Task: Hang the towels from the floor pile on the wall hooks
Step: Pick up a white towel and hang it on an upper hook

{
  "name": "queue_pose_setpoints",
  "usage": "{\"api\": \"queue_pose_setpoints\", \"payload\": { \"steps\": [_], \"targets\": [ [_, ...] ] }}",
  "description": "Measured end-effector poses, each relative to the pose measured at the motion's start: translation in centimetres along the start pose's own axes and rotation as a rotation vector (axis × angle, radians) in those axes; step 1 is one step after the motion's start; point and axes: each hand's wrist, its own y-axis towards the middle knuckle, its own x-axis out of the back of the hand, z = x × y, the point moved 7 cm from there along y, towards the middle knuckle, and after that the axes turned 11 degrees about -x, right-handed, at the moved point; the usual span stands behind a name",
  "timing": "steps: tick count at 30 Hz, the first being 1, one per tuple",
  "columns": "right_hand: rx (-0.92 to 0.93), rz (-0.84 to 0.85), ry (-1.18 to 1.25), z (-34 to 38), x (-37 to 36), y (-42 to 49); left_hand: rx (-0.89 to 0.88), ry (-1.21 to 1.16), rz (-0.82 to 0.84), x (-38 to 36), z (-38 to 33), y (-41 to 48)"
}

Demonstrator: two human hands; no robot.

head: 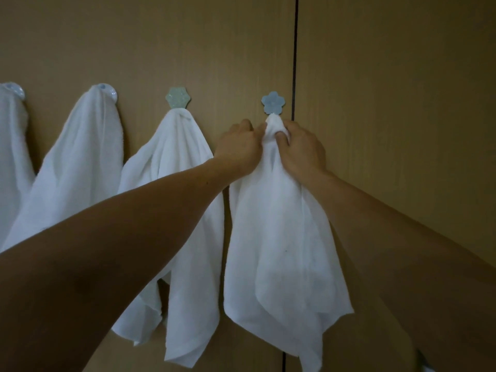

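A white towel (281, 237) hangs down from just under a blue flower-shaped hook (272, 103) on the brown wall. Its bunched top touches the hook's lower edge. My left hand (237, 149) pinches the bunch from the left. My right hand (300, 149) grips the same bunch from the right, thumb pressed into the cloth. Whether the cloth is caught on the hook is hidden by the bunch. To the left, three white towels hang on hooks: one on a green flower hook (179, 98), one on a pale round hook (108, 91), one at the frame's left edge (10, 157).
The wall is brown wood-grain panelling with a dark vertical seam (294, 63) just right of the blue hook. The right-hand panel (402, 103) is bare. The floor pile is out of view.
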Motion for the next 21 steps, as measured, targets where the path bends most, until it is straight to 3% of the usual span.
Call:
{"api": "queue_pose_setpoints", "payload": {
  "steps": [6,12,17,21],
  "targets": [
    [-0.103,0.174,0.298,0.1,-0.2,1.5,-0.006,-0.114,-0.081,0.1,1.1,1.0],
    [-0.219,-0.003,0.410,-0.5,1.3,3.9,-0.013,-0.068,-0.118,1.1,1.2,1.3],
    [-0.223,-0.060,0.332,-0.5,1.3,4.5,-0.082,0.033,-0.118,0.9,0.9,0.9],
    [-0.083,-0.084,0.144,0.2,0.9,2.6,-0.110,0.150,-0.081,0.1,0.5,0.5]
  ]
}}
